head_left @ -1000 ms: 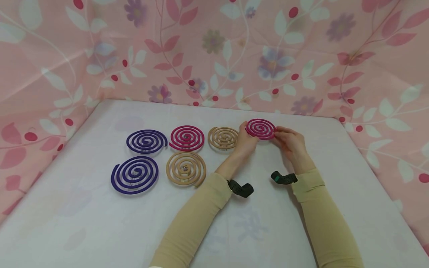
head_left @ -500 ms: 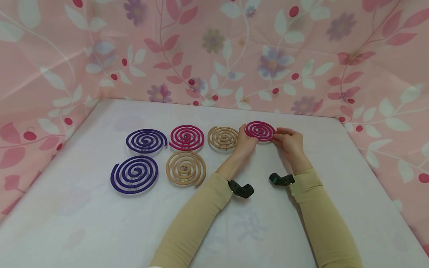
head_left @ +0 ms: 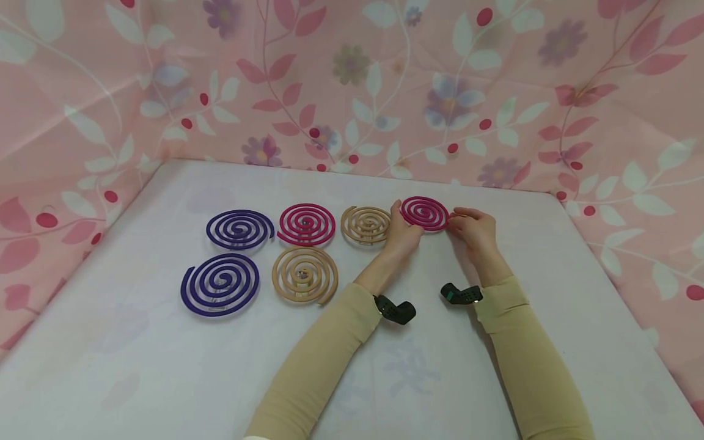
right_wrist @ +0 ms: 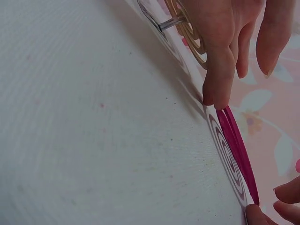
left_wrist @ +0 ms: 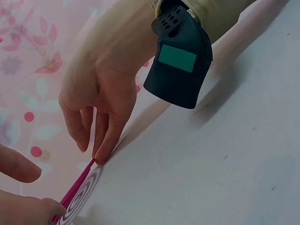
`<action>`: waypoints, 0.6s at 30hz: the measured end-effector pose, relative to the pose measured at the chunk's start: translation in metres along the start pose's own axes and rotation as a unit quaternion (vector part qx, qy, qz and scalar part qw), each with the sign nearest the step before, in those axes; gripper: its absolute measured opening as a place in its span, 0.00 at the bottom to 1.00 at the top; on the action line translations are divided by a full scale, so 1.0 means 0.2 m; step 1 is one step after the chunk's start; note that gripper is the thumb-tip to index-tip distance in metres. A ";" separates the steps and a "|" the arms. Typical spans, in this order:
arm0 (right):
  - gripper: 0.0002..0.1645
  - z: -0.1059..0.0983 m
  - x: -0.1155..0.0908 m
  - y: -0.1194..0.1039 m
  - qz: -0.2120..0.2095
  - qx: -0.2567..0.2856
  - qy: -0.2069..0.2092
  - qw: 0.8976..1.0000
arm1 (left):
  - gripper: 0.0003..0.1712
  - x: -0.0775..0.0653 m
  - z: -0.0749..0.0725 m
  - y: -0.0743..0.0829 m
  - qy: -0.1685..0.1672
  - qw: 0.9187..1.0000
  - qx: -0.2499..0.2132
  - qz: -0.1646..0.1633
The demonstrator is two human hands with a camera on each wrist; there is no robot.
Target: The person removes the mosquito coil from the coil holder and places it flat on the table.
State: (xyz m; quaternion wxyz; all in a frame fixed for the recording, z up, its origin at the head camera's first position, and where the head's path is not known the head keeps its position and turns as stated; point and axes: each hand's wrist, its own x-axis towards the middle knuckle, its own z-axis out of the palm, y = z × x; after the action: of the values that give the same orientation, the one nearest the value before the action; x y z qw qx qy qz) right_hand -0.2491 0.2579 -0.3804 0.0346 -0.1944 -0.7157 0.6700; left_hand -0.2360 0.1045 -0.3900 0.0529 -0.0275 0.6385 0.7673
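A pink mosquito coil (head_left: 425, 214) is held by its edges between both hands at the back right of the table. My left hand (head_left: 404, 237) pinches its left edge, close beside a tan coil (head_left: 360, 225) that it partly covers. On the opposite edge, my right hand (head_left: 476, 231) pinches the coil between thumb and fingers. Both wrist views show the pink coil (left_wrist: 77, 188) nearly edge-on, low above the white cloth, casting a spiral shadow. In the right wrist view, the tan coil (right_wrist: 199, 44) sits raised on a metal stand (right_wrist: 171, 22).
To the left lie another pink coil (head_left: 306, 225), a second tan coil (head_left: 305, 275) and two purple coils, one behind (head_left: 239, 230) and one in front (head_left: 220, 285). Metal stands show under several coils. A floral curtain (head_left: 352, 91) hangs behind the white table (head_left: 137, 366).
The held pink coil dips slightly, then rises a little, and shifts slightly left. My right hand moves a little left with it; my left hand stays almost in place.
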 end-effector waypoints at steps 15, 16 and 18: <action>0.30 0.04 -0.02 -0.02 -0.001 0.017 -0.011 1.000 | 0.49 0.00 0.00 0.03 0.018 1.000 -0.001 -0.005; 0.30 0.04 -0.02 -0.02 0.001 0.018 -0.010 1.000 | 0.49 0.00 0.01 0.03 0.020 1.000 0.001 -0.002; 0.30 0.04 -0.02 -0.02 0.003 0.022 -0.010 1.000 | 0.49 -0.01 0.01 0.03 0.020 1.000 0.003 0.002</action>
State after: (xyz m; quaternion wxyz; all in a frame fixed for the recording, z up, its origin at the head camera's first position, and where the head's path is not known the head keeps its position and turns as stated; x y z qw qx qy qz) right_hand -0.2489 0.2483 -0.3755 0.0298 -0.1886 -0.7002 0.6879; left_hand -0.2352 0.1050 -0.3847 0.0389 -0.0410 0.6416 0.7650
